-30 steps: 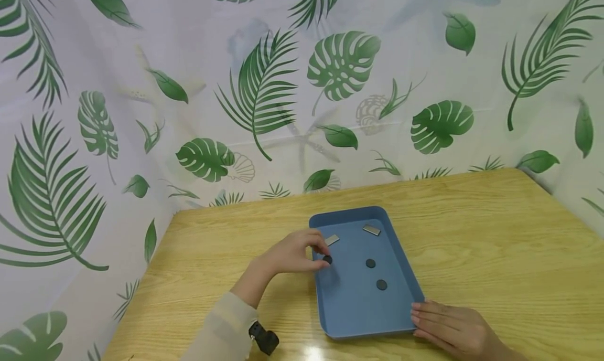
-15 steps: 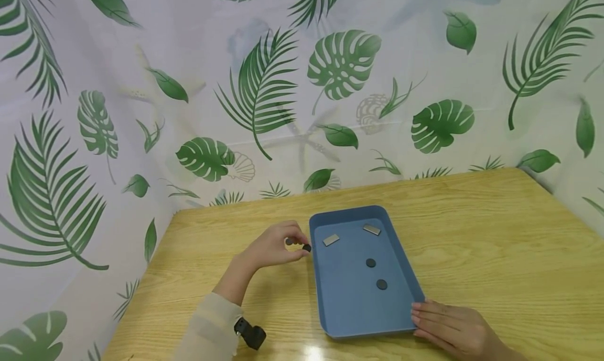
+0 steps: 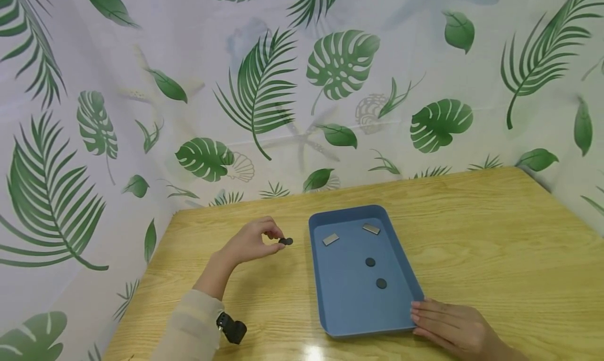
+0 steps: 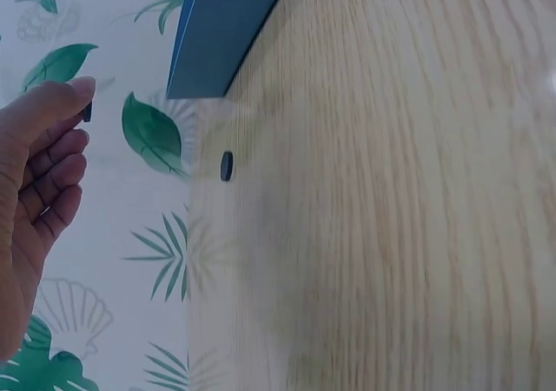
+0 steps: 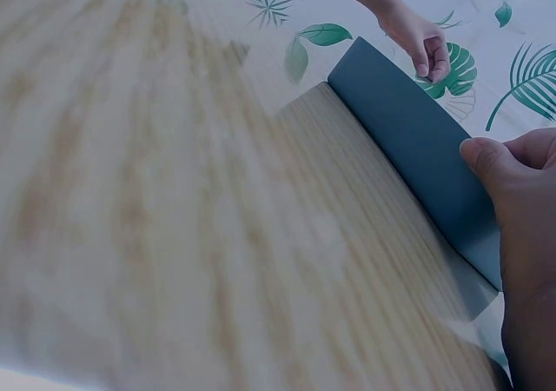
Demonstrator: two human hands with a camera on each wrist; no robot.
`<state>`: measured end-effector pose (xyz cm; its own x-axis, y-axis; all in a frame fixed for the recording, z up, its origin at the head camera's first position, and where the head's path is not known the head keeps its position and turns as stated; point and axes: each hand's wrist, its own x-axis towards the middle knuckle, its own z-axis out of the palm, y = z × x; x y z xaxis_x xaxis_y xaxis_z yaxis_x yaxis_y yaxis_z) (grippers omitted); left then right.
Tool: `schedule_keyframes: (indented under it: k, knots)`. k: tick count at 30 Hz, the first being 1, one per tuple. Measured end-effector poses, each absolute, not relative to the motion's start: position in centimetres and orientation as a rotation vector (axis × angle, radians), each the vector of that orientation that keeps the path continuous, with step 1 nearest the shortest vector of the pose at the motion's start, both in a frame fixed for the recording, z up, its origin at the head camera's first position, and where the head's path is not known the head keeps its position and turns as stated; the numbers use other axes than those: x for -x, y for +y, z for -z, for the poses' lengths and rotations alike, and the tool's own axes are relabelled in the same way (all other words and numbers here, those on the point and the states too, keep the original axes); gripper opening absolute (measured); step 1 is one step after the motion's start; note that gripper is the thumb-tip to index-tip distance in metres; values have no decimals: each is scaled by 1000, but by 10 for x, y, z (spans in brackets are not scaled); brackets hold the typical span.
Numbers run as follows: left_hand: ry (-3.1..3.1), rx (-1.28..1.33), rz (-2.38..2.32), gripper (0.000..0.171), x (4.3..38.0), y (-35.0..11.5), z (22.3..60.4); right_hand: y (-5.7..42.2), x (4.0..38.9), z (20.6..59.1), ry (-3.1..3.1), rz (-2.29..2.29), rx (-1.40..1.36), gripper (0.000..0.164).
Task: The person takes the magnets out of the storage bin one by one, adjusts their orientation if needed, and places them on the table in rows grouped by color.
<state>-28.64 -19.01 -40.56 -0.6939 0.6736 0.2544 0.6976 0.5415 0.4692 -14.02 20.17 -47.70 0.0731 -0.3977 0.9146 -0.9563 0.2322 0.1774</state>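
My left hand (image 3: 252,240) is over the table, left of the blue tray (image 3: 349,311), pinching a small black disc (image 4: 88,112) between thumb and fingertips. A second black disc (image 4: 227,166) lies on the wood; in the head view it shows just beside the pinched one. The tray's floor holds two dark discs, one (image 3: 370,262) behind the other (image 3: 381,283), plus two silver-grey rectangular pieces, left (image 3: 331,239) and right (image 3: 371,229). At the tray's near right corner rests my right hand (image 3: 453,324), its fingers straight and its thumb (image 5: 485,158) against the front wall.
The wooden table (image 3: 495,245) reaches back to a white cloth (image 3: 283,88) printed with green leaves, which also hangs at both sides. A black wrist camera (image 3: 231,328) sticks out from the left sleeve (image 3: 189,327).
My left hand has lifted the black disc out of the tray's left side and carried it left over the table. My right hand and the tray stay put.
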Motion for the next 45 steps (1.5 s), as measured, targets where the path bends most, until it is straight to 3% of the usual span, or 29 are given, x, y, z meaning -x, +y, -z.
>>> schedule_keyframes:
  k: [18,45]
  knots:
    - [-2817,954,897,13,296,-211,411,204,139,478,-1532,-680,-1351,22]
    - [-2911,341,981,15,301,-227,462,204,141,481,-1512,-692,-1355,21]
